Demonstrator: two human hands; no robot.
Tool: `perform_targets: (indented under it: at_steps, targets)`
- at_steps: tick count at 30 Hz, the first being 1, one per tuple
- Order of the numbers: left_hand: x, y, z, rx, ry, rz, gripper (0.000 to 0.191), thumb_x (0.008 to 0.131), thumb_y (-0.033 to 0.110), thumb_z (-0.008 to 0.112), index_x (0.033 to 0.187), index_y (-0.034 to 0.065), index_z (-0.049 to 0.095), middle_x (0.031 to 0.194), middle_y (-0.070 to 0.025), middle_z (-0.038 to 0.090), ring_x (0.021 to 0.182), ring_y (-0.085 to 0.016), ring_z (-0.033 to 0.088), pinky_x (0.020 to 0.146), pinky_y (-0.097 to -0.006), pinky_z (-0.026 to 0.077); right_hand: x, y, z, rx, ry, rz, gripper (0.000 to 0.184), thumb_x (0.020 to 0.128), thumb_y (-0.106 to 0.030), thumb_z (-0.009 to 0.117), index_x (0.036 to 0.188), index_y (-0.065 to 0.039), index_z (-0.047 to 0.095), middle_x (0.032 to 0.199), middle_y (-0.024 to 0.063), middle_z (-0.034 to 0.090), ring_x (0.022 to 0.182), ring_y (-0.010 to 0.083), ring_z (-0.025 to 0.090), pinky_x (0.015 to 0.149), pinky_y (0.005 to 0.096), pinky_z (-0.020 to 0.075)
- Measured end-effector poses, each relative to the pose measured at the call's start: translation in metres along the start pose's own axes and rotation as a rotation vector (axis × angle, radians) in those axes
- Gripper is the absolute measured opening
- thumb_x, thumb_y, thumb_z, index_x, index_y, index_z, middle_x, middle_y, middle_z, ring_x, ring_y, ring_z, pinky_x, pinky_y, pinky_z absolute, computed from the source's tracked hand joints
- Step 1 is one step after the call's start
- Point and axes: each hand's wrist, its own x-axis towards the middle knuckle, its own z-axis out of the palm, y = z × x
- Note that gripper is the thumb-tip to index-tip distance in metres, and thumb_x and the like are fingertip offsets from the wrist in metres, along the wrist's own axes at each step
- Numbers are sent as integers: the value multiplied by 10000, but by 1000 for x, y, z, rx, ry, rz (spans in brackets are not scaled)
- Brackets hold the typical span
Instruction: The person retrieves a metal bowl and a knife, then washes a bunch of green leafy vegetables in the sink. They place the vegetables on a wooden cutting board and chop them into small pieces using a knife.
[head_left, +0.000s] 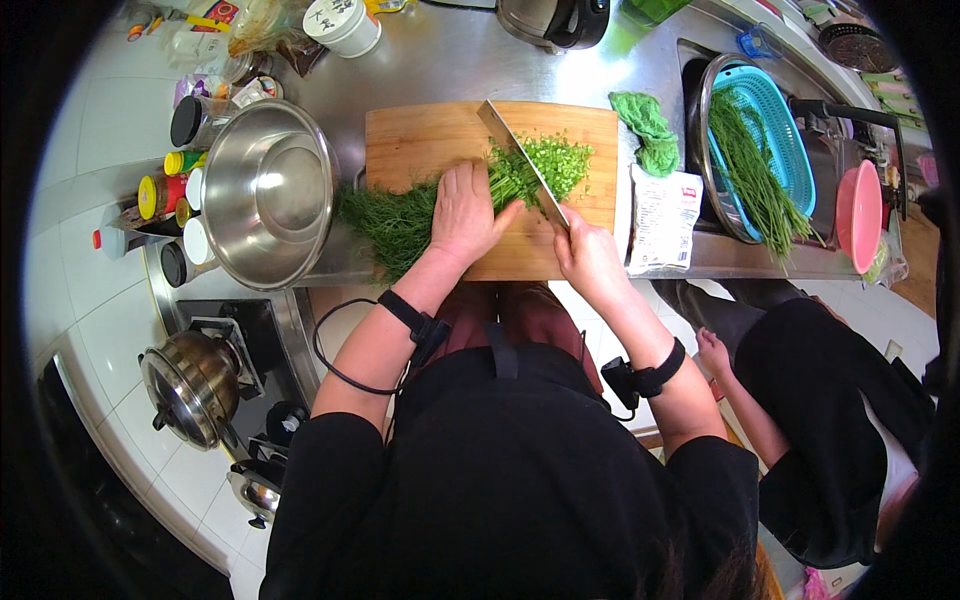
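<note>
A wooden cutting board (420, 127) lies on the steel counter in front of me. My left hand (469, 210) presses down on a bunch of feathery dill-like greens (394, 221), whose leafy ends hang past the board's left and front edges. My right hand (589, 251) grips the handle of a cleaver-type knife (525, 161). Its blade crosses the stems just right of my left hand, angled toward the board's back edge. On the blade's right side spreads a pile of finely chopped green pieces (562, 161). The handle is mostly hidden by my fingers.
A large steel bowl (217, 195) stands left of the board. To the right lie a green cloth (651, 135), a white printed packet (664, 221) and a turquoise basket (795, 150) of long greens (750, 172) at the sink. Another person (825, 420) is close on my right.
</note>
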Motion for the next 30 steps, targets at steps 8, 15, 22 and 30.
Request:
perform_targets:
  at_steps: [8,15,22,30]
  targets:
    - [-5,-7,1,53,-40,80,510,793,224,653,1215,-39,541,1107,-197,518,1067,-363,489,974,-467,386,-8,3,-1,26,21,-2,336,889,-76,570,1221,-19,579,723,256,632,710,431,647,665,515,517]
    - [-10,-1,-2,116,-112,74,678,834,300,657,1350,-87,450,1253,-248,493,1203,-391,455,1086,-511,315,-15,-5,-3,-1,-14,-3,325,892,-66,568,1214,-25,578,744,257,641,734,431,653,671,511,526]
    - [-9,-4,8,243,-178,47,776,864,427,652,1367,-118,423,1305,-268,476,1226,-412,437,1098,-518,304,-21,-12,-4,-52,-41,8,354,889,-88,567,1238,-32,563,731,248,652,712,422,662,664,515,540]
    - [-8,-4,11,417,-195,77,639,835,473,653,1266,13,551,1189,-126,542,1085,-271,494,962,-532,370,-20,-12,1,-115,-81,52,381,896,-101,562,1270,-28,542,699,248,651,670,425,661,633,524,539]
